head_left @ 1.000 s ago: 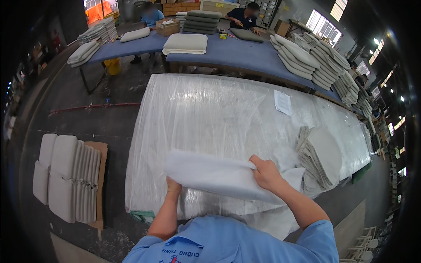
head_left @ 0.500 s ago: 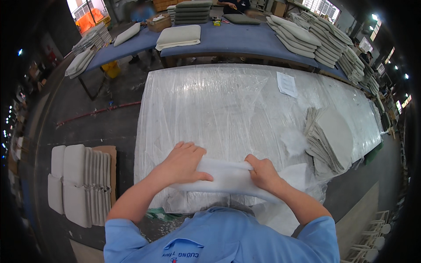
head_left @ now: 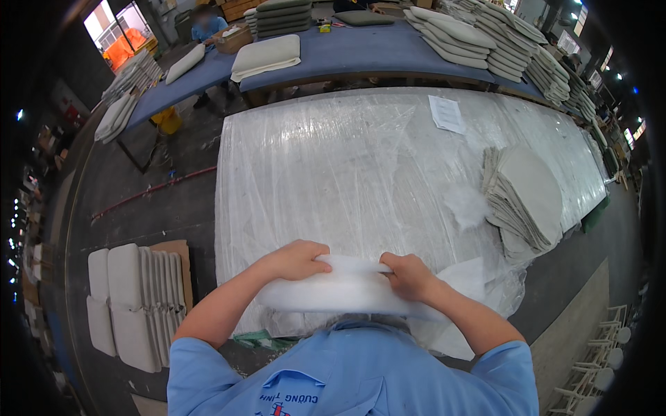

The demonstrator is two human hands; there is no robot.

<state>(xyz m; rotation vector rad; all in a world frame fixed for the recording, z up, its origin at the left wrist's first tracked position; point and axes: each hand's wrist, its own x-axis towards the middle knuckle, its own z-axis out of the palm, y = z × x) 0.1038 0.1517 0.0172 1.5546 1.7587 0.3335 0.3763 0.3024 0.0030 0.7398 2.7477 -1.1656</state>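
A soft white piece of wadding (head_left: 333,292), folded or wrapped into a long pad, lies across in front of my body, over the near edge of a plastic-wrapped platform (head_left: 312,173). My left hand (head_left: 298,261) is closed on its upper edge, thumb toward me. Opposite it, my right hand (head_left: 411,276) pinches the same edge, fingers curled over. A short stretch of the edge runs taut between the hands. Whether anything sits inside the pad cannot be made out. Beside my right forearm hangs a loose white sheet (head_left: 461,281).
A stack of grey-beige fabric pieces (head_left: 525,197) and a white fluffy scrap (head_left: 466,206) lie at right, a paper sheet (head_left: 447,114) beyond. Cushions (head_left: 132,305) stand on the left floor. Behind, a blue table (head_left: 354,52) bears cushion stacks. A person (head_left: 209,28) is at the far left.
My left hand has gone from lying spread over the wadding to gripping its upper edge. My right hand keeps its hold. The view has shifted slightly.
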